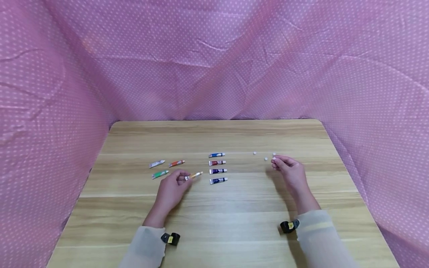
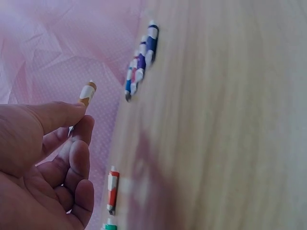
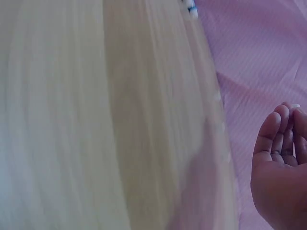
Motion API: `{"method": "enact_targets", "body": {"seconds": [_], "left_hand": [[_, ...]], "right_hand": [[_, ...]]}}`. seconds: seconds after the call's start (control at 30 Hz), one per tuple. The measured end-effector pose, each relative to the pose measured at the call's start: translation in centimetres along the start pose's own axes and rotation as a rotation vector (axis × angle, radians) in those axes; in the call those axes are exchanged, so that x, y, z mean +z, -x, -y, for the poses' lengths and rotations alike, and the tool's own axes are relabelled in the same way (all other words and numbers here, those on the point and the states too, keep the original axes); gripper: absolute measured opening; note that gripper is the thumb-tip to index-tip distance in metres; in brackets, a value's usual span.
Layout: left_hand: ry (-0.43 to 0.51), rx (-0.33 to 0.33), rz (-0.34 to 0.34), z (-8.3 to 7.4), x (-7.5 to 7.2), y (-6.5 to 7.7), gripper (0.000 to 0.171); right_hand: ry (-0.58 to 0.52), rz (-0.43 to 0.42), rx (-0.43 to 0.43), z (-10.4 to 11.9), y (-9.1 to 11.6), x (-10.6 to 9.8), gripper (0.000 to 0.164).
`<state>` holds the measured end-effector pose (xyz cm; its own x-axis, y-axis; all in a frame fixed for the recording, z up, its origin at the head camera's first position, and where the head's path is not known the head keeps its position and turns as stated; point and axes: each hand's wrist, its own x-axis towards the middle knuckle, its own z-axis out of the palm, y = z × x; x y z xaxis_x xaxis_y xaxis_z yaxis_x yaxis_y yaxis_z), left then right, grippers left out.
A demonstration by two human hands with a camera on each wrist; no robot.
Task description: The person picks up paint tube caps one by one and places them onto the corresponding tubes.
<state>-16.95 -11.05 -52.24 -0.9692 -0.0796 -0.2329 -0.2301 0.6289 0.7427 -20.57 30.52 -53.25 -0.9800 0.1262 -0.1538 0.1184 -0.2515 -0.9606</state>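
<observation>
one wooden table [image 1: 241, 227] lies beneath the left hand [image 1: 171, 188] and right hand [image 1: 293, 175], both pinching. four tubes [image 1: 218, 171] form a column; just left of it the left hand's thumb and fingers hold a yellow tube [image 1: 195, 176]. a light grip near its tail should steady it without squeezing. its long axis runs mostly left to right, nozzle end pointing right, slightly away from the person. the right hand pinches a small white piece [image 3: 296, 106], probably a cap.
</observation>
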Motion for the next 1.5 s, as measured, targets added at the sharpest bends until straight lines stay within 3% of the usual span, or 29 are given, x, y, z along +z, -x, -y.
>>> {"method": "enact_targets", "body": {"seconds": [0.17, 0.47, 0.7, 1.07, 1.5], "left_hand": [[0.009, 0.040, -0.004, -0.9, 0.1, 0.3, 0.026], [0.013, 0.059, 0.011, -2.0, 0.4, 0.7, 0.022], [0.041, 0.075, 0.019, -2.7, 2.0, 1.3, 0.018], [0.063, 0.098, 0.047, -3.7, 3.4, 2.1, 0.017], [0.084, 0.134, 0.060, -4.4, 3.8, 2.6, 0.016]], "right_hand": [[0.113, 0.021, -0.027, 0.6, 0.7, 1.6, 0.015], [0.376, 0.056, -0.059, 1.1, 2.3, 4.6, 0.039], [0.510, 0.108, -0.065, 0.1, 3.0, 6.6, 0.031], [0.549, 0.197, 0.002, -1.8, 4.1, 9.1, 0.025], [0.604, 0.250, -0.010, -2.5, 4.9, 11.0, 0.019]]}}
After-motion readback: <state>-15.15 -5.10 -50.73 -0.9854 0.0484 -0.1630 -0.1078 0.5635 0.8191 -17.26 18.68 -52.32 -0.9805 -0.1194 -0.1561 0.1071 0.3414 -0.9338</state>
